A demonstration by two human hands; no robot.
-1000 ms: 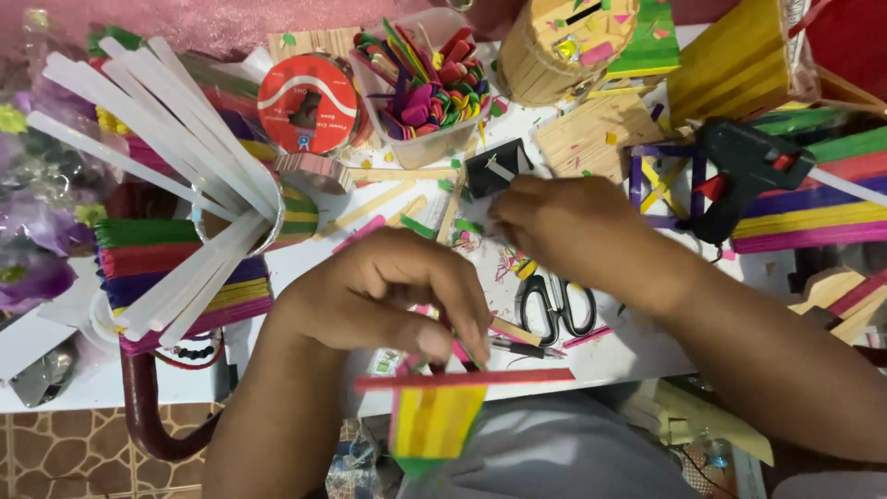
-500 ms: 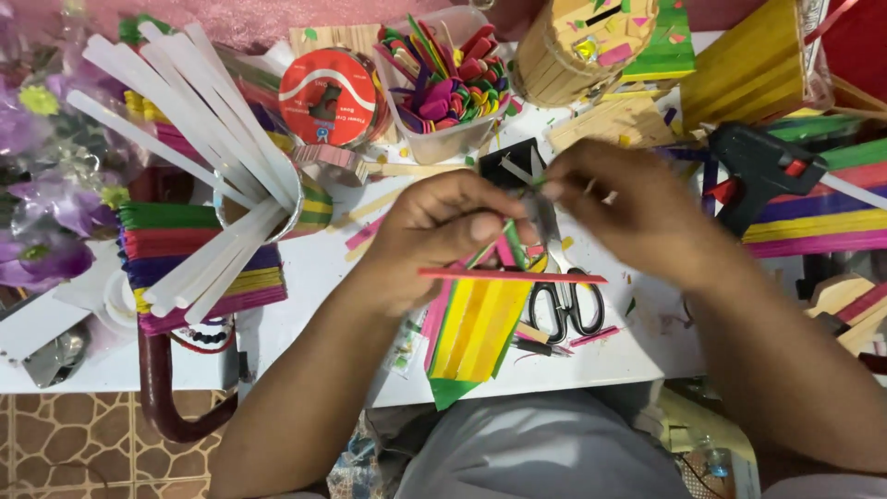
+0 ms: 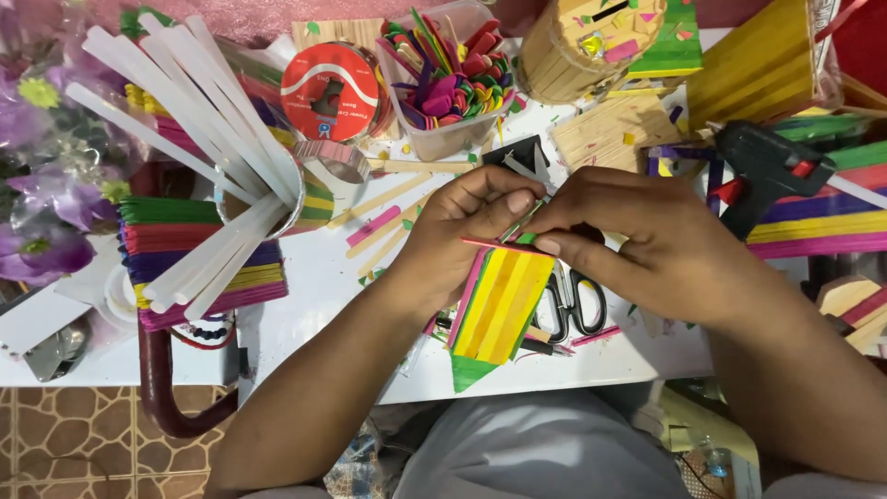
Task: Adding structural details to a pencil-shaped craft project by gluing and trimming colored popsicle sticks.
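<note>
A stick panel [image 3: 499, 310], made of yellow craft sticks edged with pink and green and ending in a green point toward the person, is held above the near part of the white bench [image 3: 323, 286]. A red stick [image 3: 504, 247] lies across its top end. The left hand [image 3: 457, 236] grips the panel's upper left corner, fingers curled over the red stick and thumb tip pressed by it. The right hand [image 3: 637, 240] meets it from the other side, thumb and forefinger pinching the red stick and a thin green sliver at the panel's top.

Black-handled scissors [image 3: 573, 310] lie on the bench just under the right hand, partly hidden by the panel. A black glue gun [image 3: 767, 171] rests well to the right, over striped stick mats [image 3: 822, 217]. Beyond the hands stands a clear tub [image 3: 448, 139] full of coloured sticks, with a red tape reel [image 3: 330, 91] beside it. To the left a cup [image 3: 277, 199] holds white glue rods [image 3: 176, 111], next to a stack of coloured sticks [image 3: 199, 259]. Purple flowers [image 3: 46, 212] sit at the far left edge.
</note>
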